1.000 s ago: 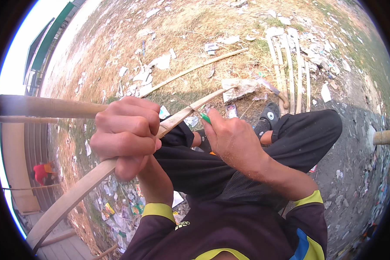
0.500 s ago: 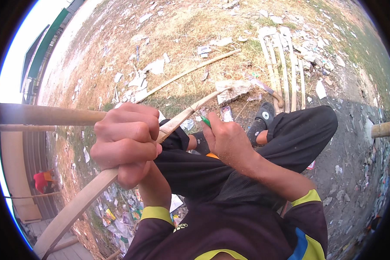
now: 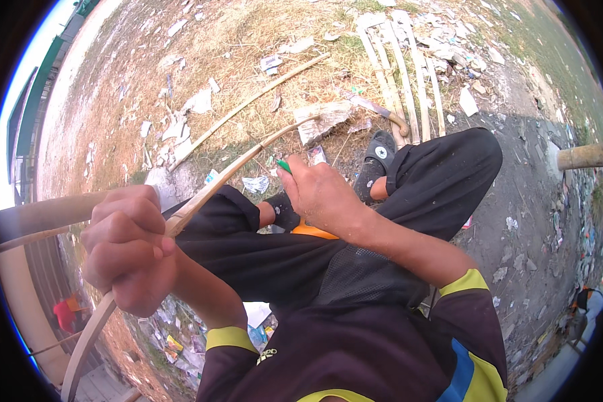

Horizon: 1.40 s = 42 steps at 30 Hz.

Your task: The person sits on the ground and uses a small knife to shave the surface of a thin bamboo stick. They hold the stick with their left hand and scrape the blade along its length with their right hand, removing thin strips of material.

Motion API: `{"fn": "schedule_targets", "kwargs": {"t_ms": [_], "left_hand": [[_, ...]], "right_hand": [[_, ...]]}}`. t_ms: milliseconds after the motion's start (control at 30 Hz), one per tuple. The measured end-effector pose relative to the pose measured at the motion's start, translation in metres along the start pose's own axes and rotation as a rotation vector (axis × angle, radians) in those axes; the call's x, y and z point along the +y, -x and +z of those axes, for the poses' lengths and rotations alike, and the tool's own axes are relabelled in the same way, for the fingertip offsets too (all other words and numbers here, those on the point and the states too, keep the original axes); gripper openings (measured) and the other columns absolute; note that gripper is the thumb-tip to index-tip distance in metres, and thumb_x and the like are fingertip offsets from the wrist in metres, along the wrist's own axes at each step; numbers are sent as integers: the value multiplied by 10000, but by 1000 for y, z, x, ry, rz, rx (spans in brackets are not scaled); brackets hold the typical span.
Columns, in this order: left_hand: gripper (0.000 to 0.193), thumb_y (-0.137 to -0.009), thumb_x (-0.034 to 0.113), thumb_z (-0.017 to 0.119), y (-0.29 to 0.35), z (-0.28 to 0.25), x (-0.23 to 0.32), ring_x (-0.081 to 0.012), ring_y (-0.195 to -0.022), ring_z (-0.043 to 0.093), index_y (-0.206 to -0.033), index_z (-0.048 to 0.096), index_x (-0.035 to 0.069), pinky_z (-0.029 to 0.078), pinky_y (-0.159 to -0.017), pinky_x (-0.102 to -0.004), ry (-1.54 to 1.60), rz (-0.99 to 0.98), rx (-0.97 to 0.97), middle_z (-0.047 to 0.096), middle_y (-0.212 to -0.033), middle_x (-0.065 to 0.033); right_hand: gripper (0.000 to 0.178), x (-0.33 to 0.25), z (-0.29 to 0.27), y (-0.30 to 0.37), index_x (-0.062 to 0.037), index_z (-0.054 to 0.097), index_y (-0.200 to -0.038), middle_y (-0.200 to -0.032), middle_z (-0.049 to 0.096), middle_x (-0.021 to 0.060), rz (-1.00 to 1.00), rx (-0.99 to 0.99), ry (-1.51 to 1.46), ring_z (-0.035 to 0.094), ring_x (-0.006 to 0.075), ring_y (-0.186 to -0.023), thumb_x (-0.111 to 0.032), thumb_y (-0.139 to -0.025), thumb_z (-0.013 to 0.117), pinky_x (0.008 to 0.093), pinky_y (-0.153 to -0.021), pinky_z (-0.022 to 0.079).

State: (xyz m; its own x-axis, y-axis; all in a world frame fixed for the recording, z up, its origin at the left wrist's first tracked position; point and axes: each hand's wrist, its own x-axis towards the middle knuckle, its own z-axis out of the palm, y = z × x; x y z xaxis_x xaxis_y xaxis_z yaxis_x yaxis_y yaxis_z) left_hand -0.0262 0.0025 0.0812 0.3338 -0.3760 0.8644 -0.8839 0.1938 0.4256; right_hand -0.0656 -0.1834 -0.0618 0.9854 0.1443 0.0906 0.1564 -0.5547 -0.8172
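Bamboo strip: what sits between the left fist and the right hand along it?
Head view: between the left hand and right hand, only the bare bamboo strip runs, crossing above the black-trousered knee. Nothing else grips it there.

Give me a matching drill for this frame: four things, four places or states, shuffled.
Things:
1. left hand
2. right hand
3. sandal
4. bamboo slats

Places or states:
A. lying side by side on the ground, top of frame
B. fist shut round the curved strip
C. on the foot, beside the black trouser leg
D. over the knee, a green tool tip at its fingers

Pairs: 1-B, 2-D, 3-C, 4-A
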Motion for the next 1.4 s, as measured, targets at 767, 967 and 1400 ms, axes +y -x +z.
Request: {"fn": "schedule_targets", "kwargs": {"t_ms": [767,967,1400], "left_hand": [[177,-481,-48,473,-7,6,3,-106,-360,322,-657,471,-35,180,-334,-249,17,10,-63,402,-489,-49],[48,-619,39,452,-14,20,2,-96,-340,297,-615,456,-8,187,-332,-249,5,24,-40,378,-449,-33],[144,-643,66,419,-13,1,-7,-92,-367,271,-614,482,-60,184,-364,-253,46,-26,152,415,-458,-83]], "right_hand": [[214,24,2,-9,-4,521,-854,-563,546,248,-40,50,122,586,439,-557,-197,-943,536,498,-501,460],[256,55,5,-23,12,535,-875,-595,572,261,12,46,195,604,435,-595,-229,-954,509,500,-532,480],[240,50,23,-51,-29,480,-877,-530,583,189,-150,119,240,637,357,-500,-251,-965,500,429,-445,526]]}}
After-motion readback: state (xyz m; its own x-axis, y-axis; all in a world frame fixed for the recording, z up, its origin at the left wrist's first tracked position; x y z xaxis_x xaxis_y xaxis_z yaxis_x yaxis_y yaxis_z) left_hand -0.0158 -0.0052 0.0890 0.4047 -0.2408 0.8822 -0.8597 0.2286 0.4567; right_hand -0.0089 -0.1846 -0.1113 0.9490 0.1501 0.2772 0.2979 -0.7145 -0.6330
